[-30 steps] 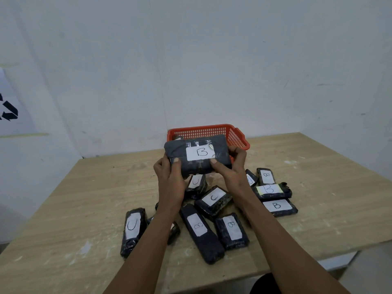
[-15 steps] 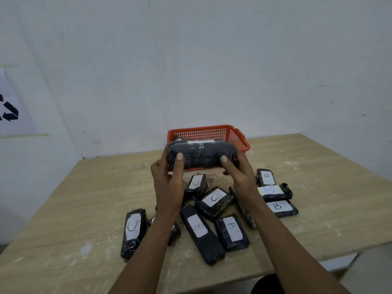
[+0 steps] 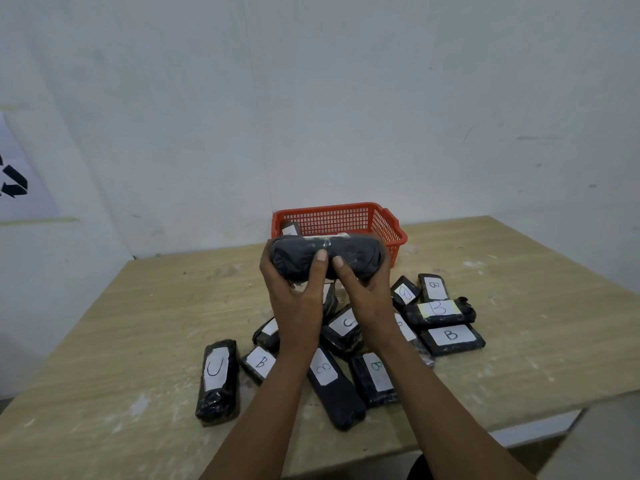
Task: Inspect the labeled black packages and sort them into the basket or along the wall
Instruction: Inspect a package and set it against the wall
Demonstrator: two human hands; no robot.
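Between both hands (image 3: 327,289), gripped, the black package (image 3: 325,258) hangs before the basket (image 3: 381,223).

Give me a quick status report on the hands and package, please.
Left hand and right hand grip black package, label hidden. Red basket just behind. Nothing between.

A pale wooden bench (image 3: 138,327) with white scuffs stands in a corner of white walls, a recycling-symbol poster (image 3: 17,181) taped on the left wall (image 3: 52,81).
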